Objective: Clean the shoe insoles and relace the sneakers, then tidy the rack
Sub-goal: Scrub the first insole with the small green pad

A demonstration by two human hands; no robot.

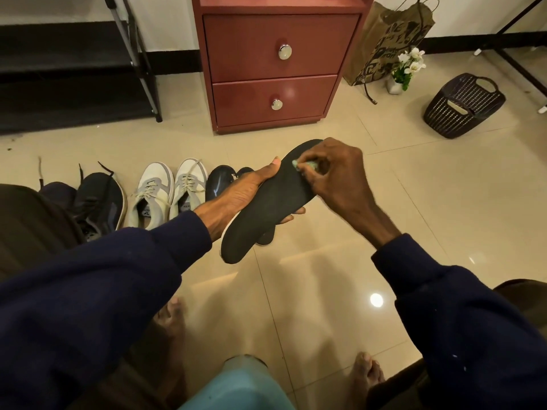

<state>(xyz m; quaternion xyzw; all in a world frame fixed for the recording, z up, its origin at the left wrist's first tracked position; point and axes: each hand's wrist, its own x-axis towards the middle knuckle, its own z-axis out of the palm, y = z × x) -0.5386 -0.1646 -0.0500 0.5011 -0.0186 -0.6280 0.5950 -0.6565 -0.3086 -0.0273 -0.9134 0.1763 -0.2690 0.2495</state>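
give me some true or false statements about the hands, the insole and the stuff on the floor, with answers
1. The left hand holds the black insole from below. True.
2. The right hand is empty. False: it pinches a small green cloth against the insole's far end.
3. The white sneakers stand on the floor between dark sneakers and black shoes. True.
4. The red cabinet has its lower drawer pulled open. False: both drawers are shut.
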